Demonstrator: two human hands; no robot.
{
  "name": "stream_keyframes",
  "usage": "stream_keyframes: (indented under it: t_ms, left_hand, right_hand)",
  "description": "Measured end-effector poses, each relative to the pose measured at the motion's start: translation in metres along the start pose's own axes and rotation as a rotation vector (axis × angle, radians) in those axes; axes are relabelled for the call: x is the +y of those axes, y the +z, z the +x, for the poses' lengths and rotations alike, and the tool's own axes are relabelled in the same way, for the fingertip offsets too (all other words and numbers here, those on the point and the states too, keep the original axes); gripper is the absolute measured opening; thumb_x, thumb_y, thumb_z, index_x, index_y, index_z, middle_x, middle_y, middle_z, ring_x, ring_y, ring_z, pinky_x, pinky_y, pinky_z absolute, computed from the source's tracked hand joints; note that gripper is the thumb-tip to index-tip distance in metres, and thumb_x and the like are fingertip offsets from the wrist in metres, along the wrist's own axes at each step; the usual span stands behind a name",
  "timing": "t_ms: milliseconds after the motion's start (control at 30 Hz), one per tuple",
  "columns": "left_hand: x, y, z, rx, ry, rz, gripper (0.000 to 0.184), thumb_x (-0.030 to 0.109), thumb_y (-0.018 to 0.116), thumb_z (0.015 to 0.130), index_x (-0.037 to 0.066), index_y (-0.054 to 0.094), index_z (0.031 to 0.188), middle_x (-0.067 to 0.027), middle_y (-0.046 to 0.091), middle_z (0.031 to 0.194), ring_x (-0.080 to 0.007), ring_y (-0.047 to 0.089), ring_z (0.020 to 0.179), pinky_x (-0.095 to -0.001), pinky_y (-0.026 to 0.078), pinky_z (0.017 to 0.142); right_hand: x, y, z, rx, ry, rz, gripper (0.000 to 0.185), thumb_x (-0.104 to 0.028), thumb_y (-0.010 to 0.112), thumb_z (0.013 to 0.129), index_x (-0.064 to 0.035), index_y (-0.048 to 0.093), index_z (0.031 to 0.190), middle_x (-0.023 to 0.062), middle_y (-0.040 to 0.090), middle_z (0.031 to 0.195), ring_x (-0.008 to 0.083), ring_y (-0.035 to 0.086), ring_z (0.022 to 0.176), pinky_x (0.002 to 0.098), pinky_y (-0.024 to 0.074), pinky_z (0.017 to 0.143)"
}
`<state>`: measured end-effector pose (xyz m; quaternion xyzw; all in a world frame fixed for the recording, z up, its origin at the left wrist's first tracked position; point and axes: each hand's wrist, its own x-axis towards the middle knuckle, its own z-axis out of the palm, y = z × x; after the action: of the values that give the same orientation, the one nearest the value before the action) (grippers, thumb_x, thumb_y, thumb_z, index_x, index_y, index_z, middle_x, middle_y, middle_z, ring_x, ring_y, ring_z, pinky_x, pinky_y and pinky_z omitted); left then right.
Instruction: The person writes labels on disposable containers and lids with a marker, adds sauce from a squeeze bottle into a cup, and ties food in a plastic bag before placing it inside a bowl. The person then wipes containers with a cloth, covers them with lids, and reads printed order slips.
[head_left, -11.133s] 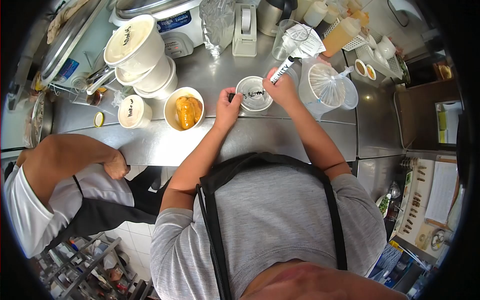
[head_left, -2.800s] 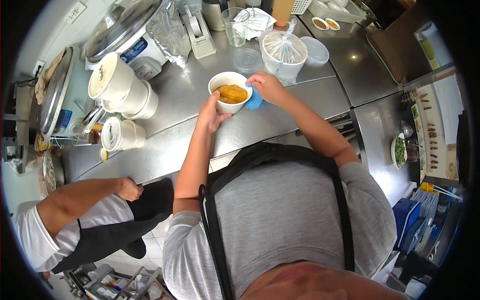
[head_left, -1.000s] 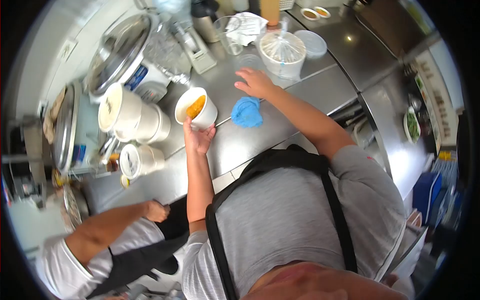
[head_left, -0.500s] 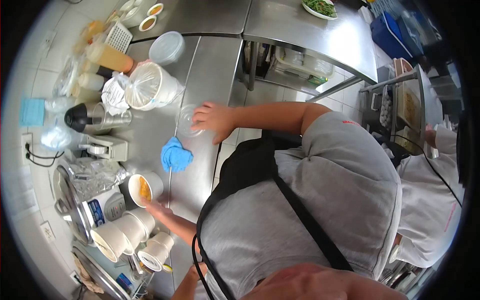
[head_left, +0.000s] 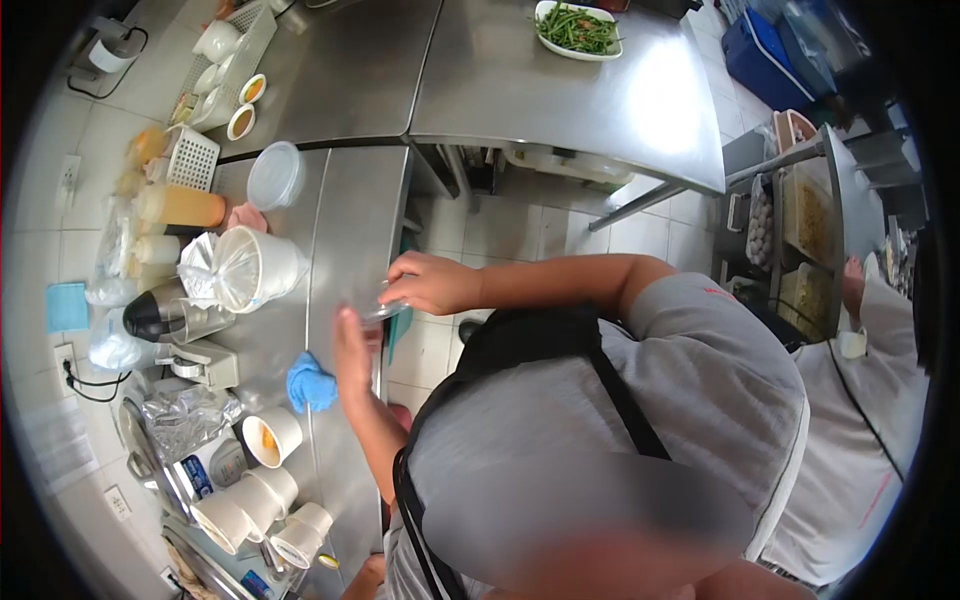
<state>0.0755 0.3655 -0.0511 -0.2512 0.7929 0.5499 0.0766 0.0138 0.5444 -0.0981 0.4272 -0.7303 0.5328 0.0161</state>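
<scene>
My right hand [head_left: 425, 284] grips a clear round plastic lid [head_left: 385, 308] at the edge of the steel counter [head_left: 345, 240]. My left hand [head_left: 352, 350] is beside the lid, fingers stretched out and somewhat blurred; whether it touches the lid I cannot tell. A crumpled blue cloth [head_left: 312, 382] lies on the counter left of my left hand. Beyond it stands a white tub [head_left: 280, 432], tilted in view, with something orange inside. A larger white bucket [head_left: 270, 265] covered with a plastic bag is farther up the counter.
Stacked white containers [head_left: 262, 500] and a roll of foil [head_left: 190, 410] line the wall side. Several sauce bottles [head_left: 185, 207] and a clear lidded container [head_left: 276, 175] stand farther along. A plate of green beans [head_left: 578, 30] is on another steel table [head_left: 500, 110]. Another person [head_left: 840, 450] is behind me.
My left hand has left the tub with the orange contents and come over to the lid. My right hand has lifted the lid from the counter. The whole view has shifted.
</scene>
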Motion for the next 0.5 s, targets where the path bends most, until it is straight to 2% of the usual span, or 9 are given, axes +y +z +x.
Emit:
stream_keyframes:
  t_ms: [33,133,167,200,267,333,400,467,500]
  left_hand:
    - [0.006,0.016,0.008,-0.242,-0.212,-0.081,0.044,0.034,0.036,0.082,0.001,0.042,0.110,-0.0094,0.055,0.082,-0.0151,0.053,0.064,-0.0240,0.042,0.054]
    - [0.017,0.066,0.025,-0.463,-0.127,-0.474,0.040,0.025,0.041,0.079,0.000,0.042,0.110,-0.0075,0.056,0.070,-0.0138,0.052,0.051,-0.0211,0.040,0.047]
    - [0.018,0.082,0.031,-0.445,-0.106,-0.461,0.039,0.023,0.044,0.077,0.000,0.043,0.109,-0.0072,0.056,0.070,-0.0137,0.053,0.052,-0.0210,0.040,0.047]
    - [0.018,0.096,0.038,-0.426,-0.084,-0.448,0.039,0.021,0.047,0.076,0.001,0.043,0.109,-0.0068,0.056,0.069,-0.0136,0.053,0.052,-0.0209,0.040,0.048]
    - [0.020,0.119,0.051,-0.452,-0.075,-0.396,0.037,0.014,0.050,0.074,0.003,0.045,0.108,-0.0061,0.055,0.070,-0.0137,0.054,0.054,-0.0216,0.041,0.051]
    - [0.023,0.143,0.058,-0.598,0.009,-0.296,0.037,0.013,0.050,0.073,0.001,0.045,0.108,-0.0055,0.056,0.071,-0.0133,0.054,0.058,-0.0220,0.041,0.054]
    - [0.018,0.163,0.069,-0.695,0.126,-0.132,0.037,0.015,0.052,0.073,0.003,0.046,0.108,-0.0089,0.056,0.081,-0.0164,0.054,0.070,-0.0265,0.042,0.062]
    - [0.020,0.170,0.097,-0.228,0.697,0.258,0.038,0.017,0.054,0.073,0.004,0.045,0.108,-0.0118,0.055,0.087,-0.0209,0.052,0.078,-0.0305,0.041,0.068]
    - [0.022,0.170,0.111,0.030,0.964,0.448,0.039,0.019,0.055,0.074,0.004,0.045,0.108,-0.0132,0.054,0.091,-0.0232,0.051,0.082,-0.0324,0.041,0.072]
  right_hand:
    - [0.001,-0.015,-0.008,0.014,0.026,-0.029,0.026,-0.008,0.058,0.068,-0.0163,0.058,0.093,0.0039,0.049,0.091,0.0231,0.046,0.089,0.0349,0.0375,0.078]
    - [0.014,-0.053,-0.031,-0.097,0.023,-0.226,0.045,-0.015,0.065,0.063,-0.0175,0.050,0.105,0.0101,0.040,0.110,0.0269,0.035,0.107,0.0349,0.0322,0.087]
    - [0.019,-0.062,-0.038,-0.099,0.008,-0.293,0.051,-0.016,0.066,0.062,-0.0182,0.048,0.109,0.0119,0.037,0.115,0.0279,0.033,0.110,0.0350,0.0309,0.089]
    - [0.029,-0.072,-0.048,-0.193,0.111,-0.314,0.065,-0.020,0.070,0.061,-0.0175,0.037,0.118,0.0166,0.026,0.124,0.0256,0.023,0.118,0.0360,0.0293,0.092]
    - [0.052,-0.076,-0.074,-0.001,0.329,0.184,0.065,-0.019,0.069,0.065,-0.0155,0.033,0.120,0.0167,0.030,0.122,0.0231,0.032,0.112,0.0365,0.0337,0.087]
    - [0.073,-0.087,-0.091,0.063,0.696,0.616,0.059,-0.017,0.067,0.068,-0.0118,0.034,0.117,0.0157,0.039,0.114,0.0198,0.042,0.100,0.0357,0.0390,0.081]
    - [0.097,-0.108,-0.101,-0.029,0.991,0.744,0.048,-0.015,0.064,0.071,-0.0089,0.039,0.112,0.0133,0.048,0.102,0.0173,0.050,0.088,0.0336,0.0428,0.074]
    - [0.124,-0.133,-0.110,-0.136,1.041,0.624,0.040,-0.016,0.062,0.073,-0.0084,0.043,0.107,0.0104,0.054,0.093,0.0163,0.053,0.078,0.0316,0.0442,0.069]
    - [0.146,-0.147,-0.118,-0.165,1.006,0.380,0.035,-0.020,0.060,0.074,-0.0082,0.045,0.103,0.0079,0.054,0.090,0.0162,0.053,0.079,0.0313,0.0436,0.070]
